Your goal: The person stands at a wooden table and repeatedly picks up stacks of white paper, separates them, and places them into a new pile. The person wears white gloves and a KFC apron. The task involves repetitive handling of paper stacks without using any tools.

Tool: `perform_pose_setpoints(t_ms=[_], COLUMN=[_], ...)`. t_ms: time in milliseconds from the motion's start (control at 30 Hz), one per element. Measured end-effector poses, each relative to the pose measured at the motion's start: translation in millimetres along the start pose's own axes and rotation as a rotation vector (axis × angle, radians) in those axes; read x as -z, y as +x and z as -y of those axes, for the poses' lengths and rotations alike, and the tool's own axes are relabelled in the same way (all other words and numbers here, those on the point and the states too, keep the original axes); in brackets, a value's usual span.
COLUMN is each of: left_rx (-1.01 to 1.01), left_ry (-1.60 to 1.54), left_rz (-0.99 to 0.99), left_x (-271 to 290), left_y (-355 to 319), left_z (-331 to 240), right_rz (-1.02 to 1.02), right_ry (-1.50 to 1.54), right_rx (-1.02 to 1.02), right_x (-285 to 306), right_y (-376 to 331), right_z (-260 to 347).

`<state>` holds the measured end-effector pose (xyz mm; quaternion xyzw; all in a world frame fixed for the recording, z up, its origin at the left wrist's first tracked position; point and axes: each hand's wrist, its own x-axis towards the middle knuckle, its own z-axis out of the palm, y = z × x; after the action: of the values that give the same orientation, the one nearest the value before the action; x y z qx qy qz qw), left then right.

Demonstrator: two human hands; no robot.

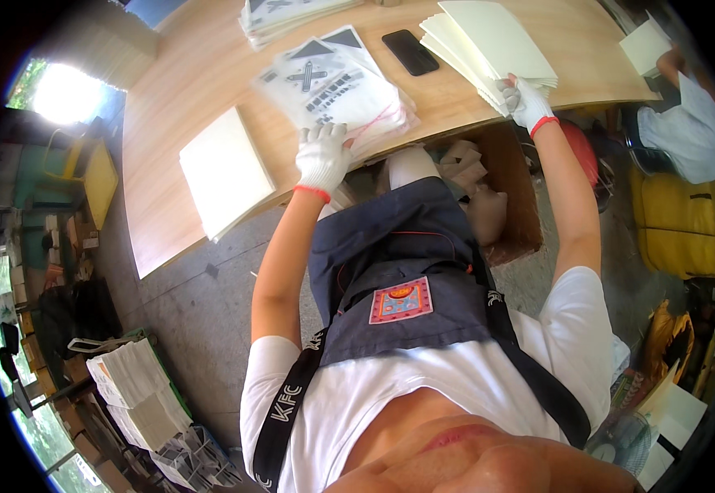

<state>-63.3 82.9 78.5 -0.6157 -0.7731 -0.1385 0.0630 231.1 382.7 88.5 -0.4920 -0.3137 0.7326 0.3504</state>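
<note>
While gripping the near edge of fanned cream sheets (pixel 497 41) at the right of the table (pixel 201 70) with the gloved right hand (pixel 528 104), rests the left hand (pixel 322 154), flat and unclenched, beside printed plastic bags (pixel 337 90). Farther out, shows a black phone (pixel 411 52) between both piles, a pale stack (pixel 226 172) leftward, another person (pixel 686 127) at far right.

Blk phone (pixel 410 52) flat on table (pixel 201 74), in from near edge. Co-worker (pixel 690 135), wht top, just off right corner; yel. padded item (pixel 678 228) nr them. Yel. panel (pixel 101 185) off left edge; crumpled stuff (pixel 487 215) under near edge.
</note>
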Motion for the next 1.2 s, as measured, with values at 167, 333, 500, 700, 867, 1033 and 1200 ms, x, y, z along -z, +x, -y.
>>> perform_pose_setpoints(t_ms=[167,333,500,700,867,1033,1200], left_rx=[0.158,0.241,0.26,0.245,0.185,0.163,0.207], left_ry=[0.196,0.166,0.099,-0.024,-0.138,-0.083,-0.396], left_rz=[0.347,0.312,0.179,0.085,-0.002,-0.114,-0.129], left_x=[4.3,-3.3,-10.4,-16.8,-13.3,-12.4,-1.7], left_y=[29.1,31.0,19.3,0.1,-4.9,-8.6,1.0], left_z=[-14.7,6.5,8.3,22.8,25.0,29.4,32.9], right_rz=[0.247,0.119,0.093,0.469,0.65,0.36,0.219], right_ry=[0.195,0.095,0.091,0.05,0.049,0.11,0.248], right_rx=[-0.095,-0.075,0.386,0.089,-0.186,-0.069,-0.028], right_x=[36.2,23.8,69.2,27.5,15.2,-4.4,-18.4], right_y=[6.3,-79.9,-60.0,-138.2,-152.0,-159.6,-163.4], right_z=[-8.0,-32.1,-33.8,-43.2,-84.0,-120.4,-151.7])
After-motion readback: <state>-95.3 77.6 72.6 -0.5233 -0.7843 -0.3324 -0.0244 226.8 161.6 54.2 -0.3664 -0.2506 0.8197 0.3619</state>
